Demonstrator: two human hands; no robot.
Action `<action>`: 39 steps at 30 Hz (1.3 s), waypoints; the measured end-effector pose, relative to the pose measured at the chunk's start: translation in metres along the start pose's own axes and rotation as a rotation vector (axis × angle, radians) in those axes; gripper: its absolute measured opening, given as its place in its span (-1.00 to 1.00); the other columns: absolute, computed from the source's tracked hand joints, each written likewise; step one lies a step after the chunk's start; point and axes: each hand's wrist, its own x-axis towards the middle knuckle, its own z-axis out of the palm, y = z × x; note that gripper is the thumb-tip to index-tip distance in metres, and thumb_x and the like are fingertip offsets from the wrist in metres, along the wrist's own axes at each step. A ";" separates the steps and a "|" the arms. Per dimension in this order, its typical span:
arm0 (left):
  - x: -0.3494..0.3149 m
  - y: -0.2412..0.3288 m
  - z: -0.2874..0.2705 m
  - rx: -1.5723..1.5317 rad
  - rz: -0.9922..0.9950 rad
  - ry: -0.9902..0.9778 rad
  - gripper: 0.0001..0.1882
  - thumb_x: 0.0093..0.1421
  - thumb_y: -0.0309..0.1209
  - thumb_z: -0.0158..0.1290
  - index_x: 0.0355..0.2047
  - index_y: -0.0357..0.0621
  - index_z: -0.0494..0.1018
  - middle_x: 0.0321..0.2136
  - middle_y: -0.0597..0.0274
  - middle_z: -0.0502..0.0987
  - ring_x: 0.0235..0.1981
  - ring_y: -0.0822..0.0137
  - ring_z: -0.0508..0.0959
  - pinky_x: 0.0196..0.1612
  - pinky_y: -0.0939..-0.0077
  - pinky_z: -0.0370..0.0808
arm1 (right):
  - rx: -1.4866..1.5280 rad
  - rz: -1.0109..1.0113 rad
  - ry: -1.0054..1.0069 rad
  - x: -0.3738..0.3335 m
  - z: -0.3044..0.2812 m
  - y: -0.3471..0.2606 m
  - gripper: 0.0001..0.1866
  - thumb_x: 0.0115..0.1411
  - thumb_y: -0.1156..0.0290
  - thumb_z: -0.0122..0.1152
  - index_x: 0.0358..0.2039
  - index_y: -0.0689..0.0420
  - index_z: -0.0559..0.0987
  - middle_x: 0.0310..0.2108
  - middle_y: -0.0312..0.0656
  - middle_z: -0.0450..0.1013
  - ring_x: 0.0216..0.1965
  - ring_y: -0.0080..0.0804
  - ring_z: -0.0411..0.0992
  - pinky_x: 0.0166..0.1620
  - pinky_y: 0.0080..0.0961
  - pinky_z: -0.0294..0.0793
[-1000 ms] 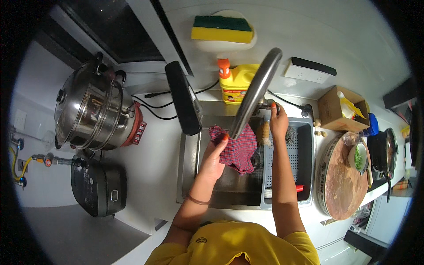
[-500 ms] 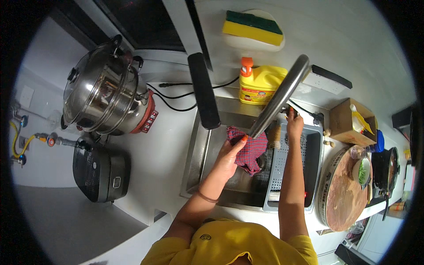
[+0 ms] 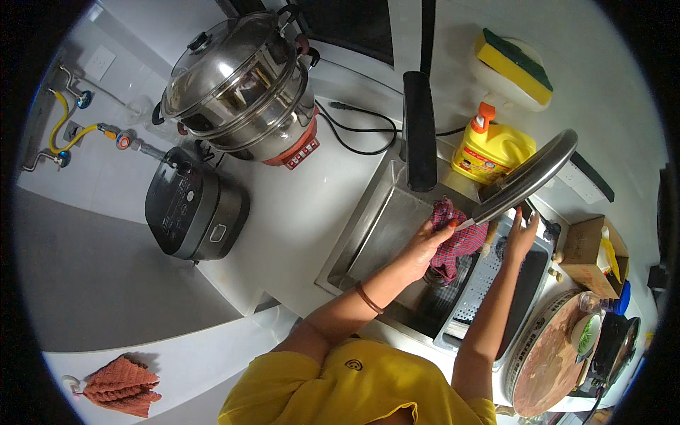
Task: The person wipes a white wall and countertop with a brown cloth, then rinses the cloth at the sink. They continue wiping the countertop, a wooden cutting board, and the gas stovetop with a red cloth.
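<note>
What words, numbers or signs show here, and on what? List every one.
Yellow bottle: label print, too small to read.
Chopping board: dark lettering around its side, not copied here.
Rice cooker: marks on top, too small to read.
Yellow shirt: dark round smiley sign, no words.

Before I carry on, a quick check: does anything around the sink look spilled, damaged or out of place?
Nothing looks spilled or damaged. One oddity: a black cord lies looped loosely on the counter between the steamer pot and the sink, which seems a poor spot so near the tap.
</note>
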 end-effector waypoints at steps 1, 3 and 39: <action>-0.002 0.001 -0.003 0.006 0.013 0.016 -0.68 0.23 -0.28 0.07 -0.04 -0.10 0.40 -0.17 0.34 0.52 -0.14 0.48 0.52 -0.05 0.50 0.46 | -0.054 -0.021 0.062 -0.018 -0.012 -0.025 -0.51 0.24 0.21 0.13 0.00 0.37 0.37 -0.09 0.07 0.39 -0.08 -0.27 0.36 0.02 -0.39 0.31; -0.001 0.000 -0.004 0.023 0.020 0.027 -0.68 0.23 -0.26 0.07 -0.05 -0.11 0.42 -0.18 0.34 0.53 -0.15 0.48 0.52 -0.05 0.51 0.46 | 0.251 -0.001 0.166 -0.058 -0.025 -0.053 -0.54 0.25 0.24 0.13 0.01 0.33 0.36 -0.13 -0.04 0.37 -0.03 -0.27 0.31 0.10 -0.38 0.24; 0.014 -0.029 -0.021 -0.167 0.002 0.196 -0.61 0.34 -0.38 -0.19 0.17 -0.13 0.25 0.08 0.23 0.37 0.08 0.33 0.39 0.17 0.41 0.30 | 0.941 0.782 -0.427 -0.116 0.019 -0.142 -0.73 0.12 0.50 -0.01 -0.14 0.26 0.39 -0.12 0.03 0.36 -0.27 -0.21 0.38 -0.14 -0.36 0.38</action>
